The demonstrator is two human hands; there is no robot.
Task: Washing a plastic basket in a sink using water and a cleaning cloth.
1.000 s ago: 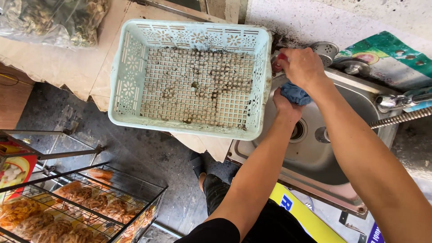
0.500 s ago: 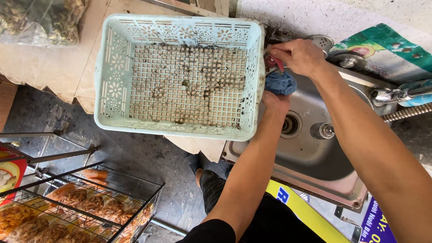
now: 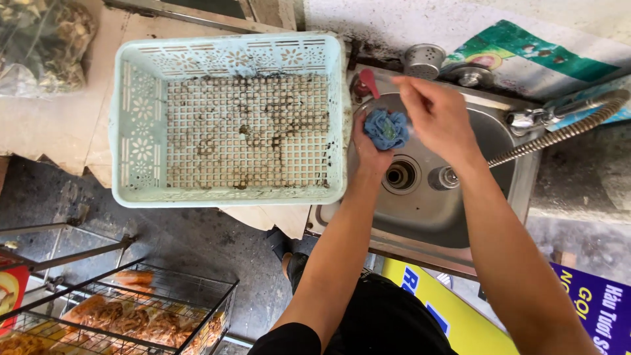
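left hand (image 3: pixel 369 148) was cupped under a wadded blue cloth (image 3: pixel 387 128), gripping it over the steel sink (image 3: pixel 460 217), just beside the basket's right wall. right hand (image 3: pixel 437 118) hovered above the cloth, fingers half curled, holding nothing visible. pale green plastic basket (image 3: pixel 227 118), grimy on its perforated floor, sat on the counter (image 3: pixel 66 131), overhanging the sink edge. judgement: cloth soft, probably wet, bunches easily; basket light, fairly stiff, best taken by the rim.

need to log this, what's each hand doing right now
Left hand: closed on the blue cloth over the sink.
Right hand: empty, fingers loosely curled beside the cloth.
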